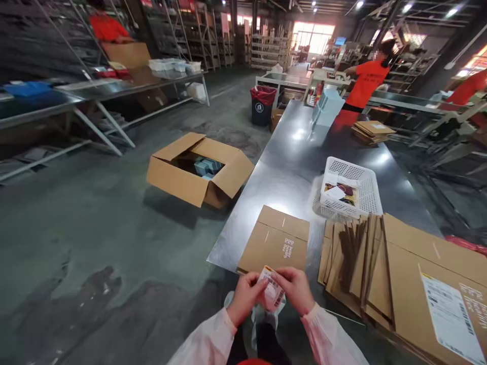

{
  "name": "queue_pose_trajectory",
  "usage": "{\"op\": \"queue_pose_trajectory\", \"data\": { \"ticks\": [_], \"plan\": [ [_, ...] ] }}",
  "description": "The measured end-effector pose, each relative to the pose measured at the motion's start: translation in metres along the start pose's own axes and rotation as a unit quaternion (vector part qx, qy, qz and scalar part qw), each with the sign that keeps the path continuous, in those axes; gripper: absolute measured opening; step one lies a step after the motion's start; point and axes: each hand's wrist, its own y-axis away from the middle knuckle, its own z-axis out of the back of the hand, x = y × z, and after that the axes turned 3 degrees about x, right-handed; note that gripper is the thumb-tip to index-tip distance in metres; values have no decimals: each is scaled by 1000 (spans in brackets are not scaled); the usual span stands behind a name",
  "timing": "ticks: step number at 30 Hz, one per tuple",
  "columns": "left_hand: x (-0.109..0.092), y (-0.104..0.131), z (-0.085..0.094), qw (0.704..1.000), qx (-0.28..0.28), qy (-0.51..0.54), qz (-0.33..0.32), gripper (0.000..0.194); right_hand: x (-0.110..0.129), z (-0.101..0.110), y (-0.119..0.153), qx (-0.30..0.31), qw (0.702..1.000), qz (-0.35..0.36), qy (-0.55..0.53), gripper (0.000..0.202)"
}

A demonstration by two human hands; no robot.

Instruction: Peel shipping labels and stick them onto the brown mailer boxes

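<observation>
Between my two hands is a small printed label (271, 289) with a barcode and an orange strip along its top. My left hand (245, 296) pinches its left edge, and my right hand (297, 289) grips its upper right side. Just beyond my hands, a flat folded cardboard box (279, 235) with white lettering lies on the metal table near its front edge. To the right of my right hand leans a row of flattened cardboard boxes (353, 263). The nearest of these carries a large white shipping label (452, 314).
A white plastic basket (371, 190) with small packed items stands on the metal table (289, 147). Left of the table, an open carton (175, 175) holds light blue boxes. Farther back are stacked cardboard (373, 129), a black bin (262, 114) and a co-worker in orange (367, 81).
</observation>
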Motion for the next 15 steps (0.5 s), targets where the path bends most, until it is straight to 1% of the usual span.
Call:
{"op": "queue_pose_trajectory", "data": {
  "ticks": [3,5,7,9,11,13,14,15],
  "plan": [
    [24,-5,-1,998,-58,3,11,52,-19,-5,-3,-3,999,-9,35,45],
    [36,-11,1,997,-74,13,26,54,-34,-6,-13,-12,998,14,62,38],
    [46,-17,3,997,-51,29,54,50,-48,-3,-36,-47,991,62,109,30],
    [56,-22,7,994,-1,50,93,57,-60,4,-71,-99,978,100,152,24],
    [70,-22,13,988,43,67,129,63,-72,12,-110,-148,967,104,180,22],
    [90,-13,22,983,64,71,155,63,-81,19,-144,-181,957,101,202,22],
    [102,-4,28,982,69,69,161,61,-83,21,-157,-198,952,100,209,24],
    [113,7,35,981,73,65,166,60,-85,22,-166,-213,945,98,227,32]
  ]
}}
